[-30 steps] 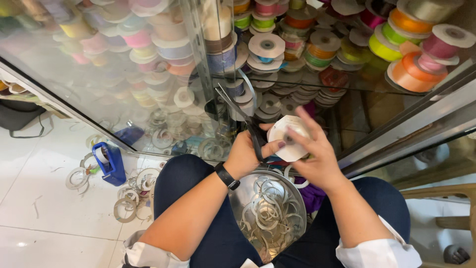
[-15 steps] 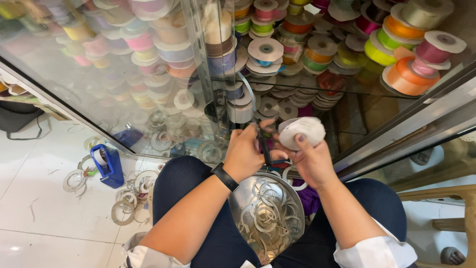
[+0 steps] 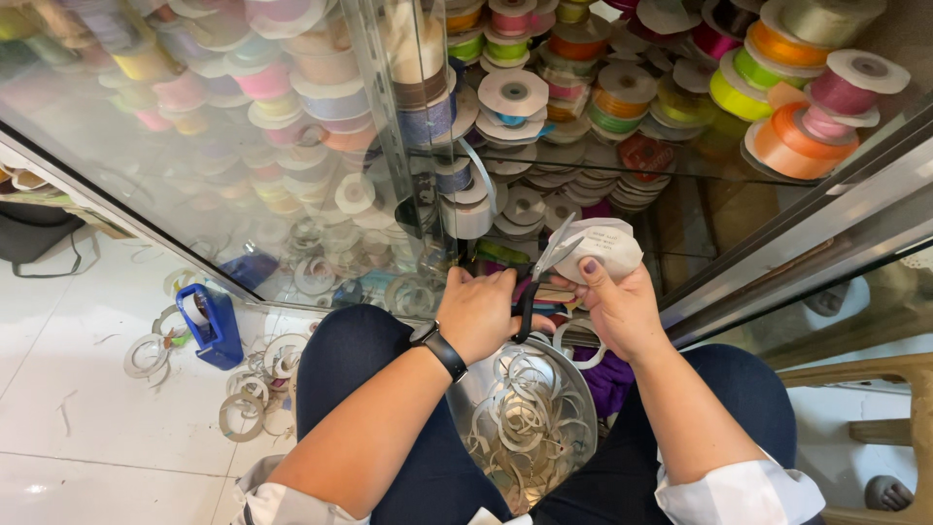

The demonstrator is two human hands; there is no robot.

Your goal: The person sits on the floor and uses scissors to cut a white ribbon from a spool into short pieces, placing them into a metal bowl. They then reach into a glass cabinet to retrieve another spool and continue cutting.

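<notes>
Head view: left hand fingers closed round black handles of scissors, blades open and tipped up against white ribbon spool. Right hand fingers pinch that spool, held just above the lap before the glass cabinet. Clear bag of empty rings sits between the knees; blue tape dispenser on floor.

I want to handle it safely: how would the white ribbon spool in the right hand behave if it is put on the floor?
The white ribbon spool looks round and flat-sided, so on edge it may roll. It seems light, since the right hand lifts it with fingertips.
</notes>
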